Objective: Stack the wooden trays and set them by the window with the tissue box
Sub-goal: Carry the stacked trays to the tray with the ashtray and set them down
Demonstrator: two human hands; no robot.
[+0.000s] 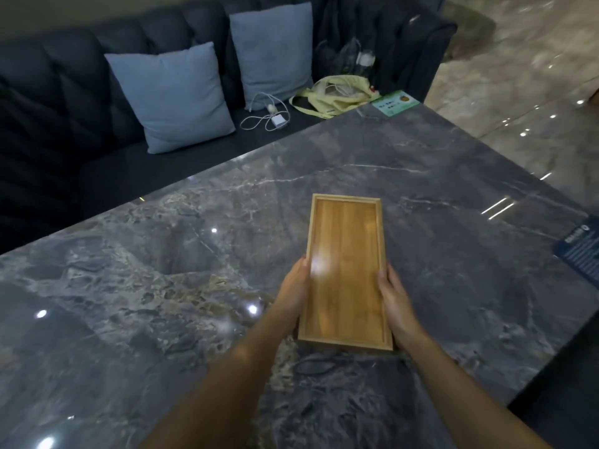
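Note:
A long wooden tray (346, 270) with a raised rim is held lengthwise over the dark marble table (162, 286). My left hand (293, 291) grips its left long side near the close end. My right hand (397, 306) grips the right long side opposite. A thicker edge at the near end hints at a second tray beneath, but I cannot tell. No tissue box and no window are in view.
A dark sofa (64, 92) runs along the table's far edge, with two blue cushions (175, 95), a white charger and cable (272, 116) and a yellow bag (334, 95). A green card (393, 103) lies at the far corner, a dark blue card (580, 251) at the right edge.

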